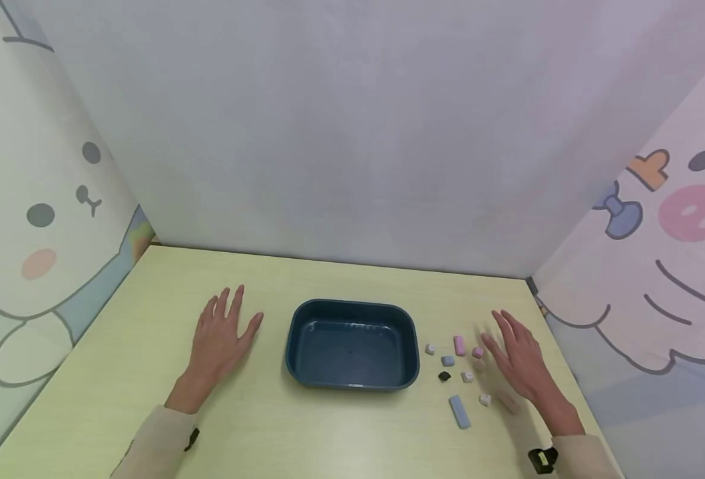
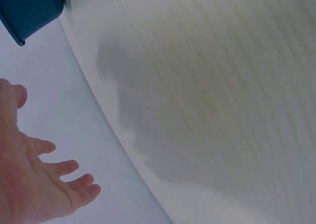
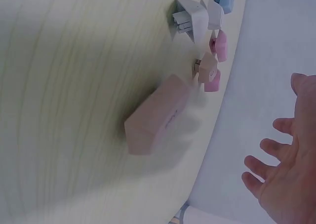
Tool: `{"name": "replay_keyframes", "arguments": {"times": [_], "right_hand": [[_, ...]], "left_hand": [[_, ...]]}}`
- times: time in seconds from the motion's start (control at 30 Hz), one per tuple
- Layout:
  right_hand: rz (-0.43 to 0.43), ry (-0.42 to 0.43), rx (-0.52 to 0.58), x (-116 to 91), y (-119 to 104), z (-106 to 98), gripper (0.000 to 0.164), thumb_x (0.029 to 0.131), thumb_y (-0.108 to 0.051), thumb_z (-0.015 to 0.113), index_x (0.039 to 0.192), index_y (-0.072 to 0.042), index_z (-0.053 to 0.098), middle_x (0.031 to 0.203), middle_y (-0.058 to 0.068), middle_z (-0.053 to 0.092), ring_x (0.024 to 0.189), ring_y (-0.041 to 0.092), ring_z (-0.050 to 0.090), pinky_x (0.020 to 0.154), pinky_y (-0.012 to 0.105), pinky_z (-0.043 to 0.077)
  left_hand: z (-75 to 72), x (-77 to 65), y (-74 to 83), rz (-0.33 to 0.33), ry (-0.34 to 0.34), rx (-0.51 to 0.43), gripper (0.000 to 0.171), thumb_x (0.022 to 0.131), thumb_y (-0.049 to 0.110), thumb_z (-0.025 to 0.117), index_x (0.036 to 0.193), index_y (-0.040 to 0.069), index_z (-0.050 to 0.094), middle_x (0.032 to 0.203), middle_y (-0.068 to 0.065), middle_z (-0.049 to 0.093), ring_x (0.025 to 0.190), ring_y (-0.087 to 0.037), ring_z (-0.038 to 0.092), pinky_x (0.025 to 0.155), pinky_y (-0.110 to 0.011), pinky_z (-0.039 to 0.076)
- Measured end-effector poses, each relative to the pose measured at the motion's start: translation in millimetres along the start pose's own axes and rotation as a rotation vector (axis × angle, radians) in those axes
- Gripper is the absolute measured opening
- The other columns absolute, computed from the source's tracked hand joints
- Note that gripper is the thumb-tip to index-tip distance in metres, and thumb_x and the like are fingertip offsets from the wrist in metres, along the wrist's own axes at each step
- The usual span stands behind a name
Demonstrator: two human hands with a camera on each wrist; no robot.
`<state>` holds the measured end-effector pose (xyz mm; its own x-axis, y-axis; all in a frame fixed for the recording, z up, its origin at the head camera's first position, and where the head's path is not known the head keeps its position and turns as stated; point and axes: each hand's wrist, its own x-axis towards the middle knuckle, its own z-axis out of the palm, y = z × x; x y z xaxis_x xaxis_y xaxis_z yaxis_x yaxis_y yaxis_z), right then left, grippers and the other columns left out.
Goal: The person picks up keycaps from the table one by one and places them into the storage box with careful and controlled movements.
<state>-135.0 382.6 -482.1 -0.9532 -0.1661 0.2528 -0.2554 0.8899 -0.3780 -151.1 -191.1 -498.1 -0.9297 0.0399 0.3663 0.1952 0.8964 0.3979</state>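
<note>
A dark blue plastic tub [image 1: 352, 384] stands in the middle of the table. My left hand [image 1: 217, 339] hovers to its left, fingers spread and holding nothing. To the tub's right lie several small keycaps: a long blue keycap [image 1: 459, 412], a black keycap [image 1: 445, 376], a pink keycap [image 1: 459, 345] and small white ones such as this keycap [image 1: 485, 400]. My right hand [image 1: 521, 362] is held over their right side, fingers extended, nothing in it. Below it, a long beige-pink keycap [image 3: 157, 116] shows large in the right wrist view, near a white keycap [image 3: 193, 19] tipped on its side.
The pale wooden table [image 1: 244, 426] meets a plain light curtain [image 1: 352, 133] at its back edge. Cartoon-printed panels [image 1: 676, 279] rise at both sides. A dark wrist strap [image 1: 542, 460] shows at the right sleeve.
</note>
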Motion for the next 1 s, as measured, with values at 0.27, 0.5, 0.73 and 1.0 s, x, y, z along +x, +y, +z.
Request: {"name": "replay_keyframes", "arguments": {"times": [0.27,0.5,0.73,1.0], "right_hand": [[-0.008,0.056,0.067,-1.9,1.2,1.4,0.047,0.108,-0.022,0.053,0.145,0.007,0.045,0.142,0.035,0.045,0.128,0.058,0.041,0.099,0.073,0.031],[-0.013,0.088,0.084,-5.5,1.6,1.7,0.039,0.108,-0.018,0.054,0.138,0.006,0.053,0.132,0.026,0.055,0.113,0.04,0.058,0.089,0.047,0.048],[-0.046,0.15,0.139,-6.1,-2.5,0.2,0.03,0.102,-0.006,0.062,0.13,0.005,0.061,0.117,0.019,0.065,0.095,0.014,0.06,0.075,0.009,0.043],[-0.027,0.216,0.163,-8.5,-3.0,1.8,0.023,0.095,0.001,0.07,0.118,0.004,0.067,0.106,0.017,0.07,0.085,0.005,0.06,0.066,0.009,0.044]], "left_hand": [[1.2,-0.4,7.5,-0.007,0.077,-0.051,0.064,0.102,0.037,0.06,0.149,-0.004,0.046,0.141,-0.034,0.049,0.127,-0.054,0.046,0.101,-0.067,0.04],[-1.0,-0.8,15.7,-0.041,0.082,-0.103,0.059,0.104,0.037,0.057,0.143,-0.007,0.051,0.138,-0.033,0.053,0.125,-0.052,0.05,0.101,-0.065,0.041],[-3.7,-2.9,29.2,-0.048,0.098,-0.169,0.052,0.104,0.034,0.058,0.137,-0.006,0.057,0.132,-0.031,0.06,0.118,-0.048,0.056,0.094,-0.062,0.047],[-2.3,-4.1,39.9,-0.08,0.068,-0.211,0.049,0.106,0.035,0.055,0.137,-0.002,0.06,0.13,-0.026,0.063,0.116,-0.043,0.06,0.089,-0.061,0.051]]}}
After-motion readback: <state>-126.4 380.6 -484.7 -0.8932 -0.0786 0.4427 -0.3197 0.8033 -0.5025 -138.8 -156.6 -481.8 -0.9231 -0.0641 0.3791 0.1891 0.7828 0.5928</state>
